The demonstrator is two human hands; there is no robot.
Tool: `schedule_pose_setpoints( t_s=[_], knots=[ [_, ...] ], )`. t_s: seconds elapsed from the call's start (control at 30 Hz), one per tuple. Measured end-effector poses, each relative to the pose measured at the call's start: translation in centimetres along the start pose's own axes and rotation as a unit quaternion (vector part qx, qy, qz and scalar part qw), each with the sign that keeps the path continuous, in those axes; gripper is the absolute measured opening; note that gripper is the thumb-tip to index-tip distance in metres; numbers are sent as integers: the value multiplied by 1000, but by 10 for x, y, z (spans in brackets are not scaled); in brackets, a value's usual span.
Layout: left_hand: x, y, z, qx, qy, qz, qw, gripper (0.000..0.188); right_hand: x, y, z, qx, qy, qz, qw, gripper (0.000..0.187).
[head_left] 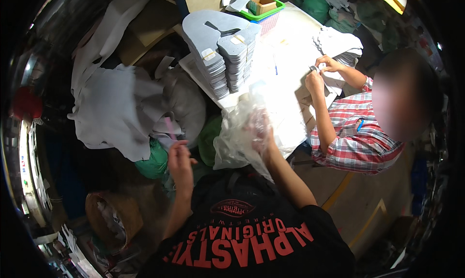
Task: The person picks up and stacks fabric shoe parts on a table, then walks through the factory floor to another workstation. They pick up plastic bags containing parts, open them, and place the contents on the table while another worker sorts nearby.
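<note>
Black fabric T-shirt [232, 200] with raised-looking red lettering fills the near foreground. Left of centre, the left hand [180, 162] is half open, fingers loosely bent; a narrow pink strip [169, 128] lies at its fingertips, though whether it is gripped I cannot tell. To its right, a clear, crinkled plastic bag [237, 137] sits before the tabletop [293, 50]. The right hand [260, 132] shows blurred through the film; I cannot tell whether it is inside or behind, nor how tightly it closes. Thin film like this is probably best spread from both edges, without tugging.

Leftmost hang soft, pale grey fabric sheets [104, 108], then a glossy green plastic bundle [152, 159]. Farther right stand tall, banded stacks of flat grey arched cutouts [203, 31], edges neatly layered. A co-worker's hands [317, 84] are by smaller whitish layered pieces [341, 43].
</note>
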State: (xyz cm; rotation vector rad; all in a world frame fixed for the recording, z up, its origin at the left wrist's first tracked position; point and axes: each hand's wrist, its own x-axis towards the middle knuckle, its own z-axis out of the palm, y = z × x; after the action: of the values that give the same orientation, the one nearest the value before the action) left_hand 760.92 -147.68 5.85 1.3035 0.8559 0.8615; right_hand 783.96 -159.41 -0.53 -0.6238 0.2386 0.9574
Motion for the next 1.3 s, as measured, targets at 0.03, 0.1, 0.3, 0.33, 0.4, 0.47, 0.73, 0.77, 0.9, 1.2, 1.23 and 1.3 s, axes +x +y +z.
schedule_pose_setpoints(
  t_s=[0.03,0.1,0.3,0.33,0.4,0.47,0.73,0.77,0.9,1.2,1.23,1.3],
  knots=[
    [-7,-5,17,14,-74,-10,997,20,-7,10,6,-67,28,0,997,41],
    [-20,-18,45,72,-197,10,978,21,-26,39,14,-161,-39,-42,985,26],
    [-6,-41,44,-61,-173,-196,963,19,-26,31,-4,-349,-78,91,929,19],
    [-2,-42,38,-92,-133,-184,970,17,-26,15,-11,-425,-78,87,898,18],
    [8,-39,17,-173,-76,-126,974,20,-27,-14,-21,-467,-104,75,875,26],
    [20,-37,-4,-97,-91,-107,985,27,-25,-43,-20,-489,-215,52,844,39],
    [25,-51,-38,380,-184,-103,901,34,68,-110,83,-403,30,-118,907,95],
    [23,-52,-38,347,-176,-192,901,34,82,-116,99,-395,43,-116,910,108],
    [6,-55,-29,376,-111,-95,915,38,130,-125,148,-366,130,-118,914,137],
    [-10,-60,-30,230,-86,-91,965,46,155,-113,112,-247,-23,-127,960,107],
    [-10,-61,-29,218,-92,-74,969,48,152,-112,101,-231,-39,-128,964,96],
    [-9,-58,-24,150,-77,-84,982,49,147,-108,82,-163,-100,-142,971,69]
  ],
)
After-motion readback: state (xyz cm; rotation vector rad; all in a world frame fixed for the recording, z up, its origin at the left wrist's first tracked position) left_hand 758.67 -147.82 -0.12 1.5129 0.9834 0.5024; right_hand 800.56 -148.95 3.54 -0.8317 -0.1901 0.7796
